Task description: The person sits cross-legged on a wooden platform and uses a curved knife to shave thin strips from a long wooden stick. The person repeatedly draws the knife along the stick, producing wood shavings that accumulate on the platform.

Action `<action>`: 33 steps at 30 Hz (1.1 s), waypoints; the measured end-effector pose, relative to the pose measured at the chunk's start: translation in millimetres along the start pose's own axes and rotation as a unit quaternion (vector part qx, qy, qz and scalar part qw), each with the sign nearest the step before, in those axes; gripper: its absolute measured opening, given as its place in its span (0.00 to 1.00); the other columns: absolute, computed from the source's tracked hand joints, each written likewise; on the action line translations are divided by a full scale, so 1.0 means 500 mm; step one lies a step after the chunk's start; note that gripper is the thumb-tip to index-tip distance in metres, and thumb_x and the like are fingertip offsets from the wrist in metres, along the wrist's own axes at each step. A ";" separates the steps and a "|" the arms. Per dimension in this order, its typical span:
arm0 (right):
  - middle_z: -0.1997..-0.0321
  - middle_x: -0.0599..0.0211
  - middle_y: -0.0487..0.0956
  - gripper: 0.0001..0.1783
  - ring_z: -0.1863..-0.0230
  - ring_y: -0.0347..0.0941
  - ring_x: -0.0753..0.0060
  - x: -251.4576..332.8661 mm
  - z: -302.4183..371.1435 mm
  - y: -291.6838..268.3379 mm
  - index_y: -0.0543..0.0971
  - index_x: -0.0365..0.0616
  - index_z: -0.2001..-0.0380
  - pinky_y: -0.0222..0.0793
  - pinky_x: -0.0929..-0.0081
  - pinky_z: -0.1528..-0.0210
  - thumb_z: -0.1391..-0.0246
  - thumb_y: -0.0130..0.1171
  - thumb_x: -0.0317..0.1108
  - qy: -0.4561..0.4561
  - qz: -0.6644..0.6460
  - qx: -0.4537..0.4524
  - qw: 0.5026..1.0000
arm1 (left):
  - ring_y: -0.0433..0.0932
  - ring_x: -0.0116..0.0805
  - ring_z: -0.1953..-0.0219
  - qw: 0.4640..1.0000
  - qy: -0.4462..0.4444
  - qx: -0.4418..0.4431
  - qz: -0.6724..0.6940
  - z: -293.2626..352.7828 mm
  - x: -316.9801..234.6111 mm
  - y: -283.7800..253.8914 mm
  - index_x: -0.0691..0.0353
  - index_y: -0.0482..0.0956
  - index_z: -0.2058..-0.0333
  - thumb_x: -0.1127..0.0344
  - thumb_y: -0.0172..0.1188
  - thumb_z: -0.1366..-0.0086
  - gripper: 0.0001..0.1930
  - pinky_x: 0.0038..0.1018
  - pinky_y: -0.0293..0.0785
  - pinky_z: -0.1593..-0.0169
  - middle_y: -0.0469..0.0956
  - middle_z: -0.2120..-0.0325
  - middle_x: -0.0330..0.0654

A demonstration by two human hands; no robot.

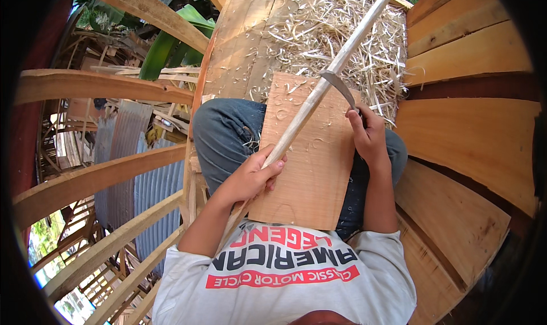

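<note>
A long pale wooden stick [303, 111] runs slantwise from beside my left arm up past the top edge. My left hand [255, 173] is wrapped round its lower part. In my right hand [370, 136] is a knife with a curved, sickle-like blade [340, 87]; my fingers cover most of its handle. The blade's tip end lies against the stick, well above my left hand. Under both, a flat rectangular wooden board [307, 177] rests across my lap, with a few thin curls of wood on it.
Wood shavings [379, 54] lie thick on the plank floor [233, 57] beyond my knees. A plank wall [467, 128] stands close on my right. Open wooden rails [108, 87] are on the left, with corrugated metal sheets [156, 194] and a green leaf [156, 54] past them.
</note>
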State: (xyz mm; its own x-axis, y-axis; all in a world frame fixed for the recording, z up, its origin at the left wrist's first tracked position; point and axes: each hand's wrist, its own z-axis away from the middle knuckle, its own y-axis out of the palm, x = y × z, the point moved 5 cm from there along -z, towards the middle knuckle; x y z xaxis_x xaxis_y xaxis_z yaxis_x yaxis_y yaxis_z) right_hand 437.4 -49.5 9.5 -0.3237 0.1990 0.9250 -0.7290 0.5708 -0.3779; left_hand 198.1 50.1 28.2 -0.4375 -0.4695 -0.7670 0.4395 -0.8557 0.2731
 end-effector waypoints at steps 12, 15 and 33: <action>0.86 0.56 0.73 0.19 0.82 0.73 0.52 0.057 0.012 0.041 0.72 0.41 0.78 0.67 0.63 0.78 0.44 0.59 0.45 -0.022 0.283 0.044 0.958 | 0.61 0.20 0.80 0.999 -0.006 0.029 -0.024 -0.012 0.017 -0.014 0.62 0.66 0.58 0.62 0.48 0.30 0.10 0.19 0.62 0.76 0.61 0.81 0.32; 0.87 0.58 0.73 0.20 0.82 0.73 0.53 0.058 0.000 0.034 0.71 0.42 0.80 0.67 0.63 0.79 0.45 0.60 0.47 -0.040 0.331 0.040 0.942 | 0.62 0.19 0.81 0.999 0.010 0.021 -0.041 -0.011 0.017 -0.015 0.63 0.66 0.58 0.63 0.49 0.30 0.09 0.20 0.62 0.77 0.62 0.81 0.32; 0.86 0.55 0.71 0.25 0.81 0.72 0.47 -0.004 -0.120 -0.043 0.73 0.43 0.80 0.65 0.59 0.78 0.43 0.55 0.55 -0.109 0.454 -0.095 0.879 | 0.65 0.27 0.69 0.990 0.096 -0.019 -0.103 -0.009 -0.001 -0.018 0.66 0.68 0.61 0.64 0.49 0.31 0.10 0.26 0.64 0.63 0.66 0.75 0.39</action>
State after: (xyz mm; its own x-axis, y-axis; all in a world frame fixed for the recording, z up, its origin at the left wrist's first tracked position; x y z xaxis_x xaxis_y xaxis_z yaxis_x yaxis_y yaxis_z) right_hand 490.2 -14.3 18.4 -0.8429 0.4964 0.2078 -0.0026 0.3823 -0.9240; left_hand 198.0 59.0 23.7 -0.3650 -0.2333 -0.9013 0.3881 -0.9181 0.0805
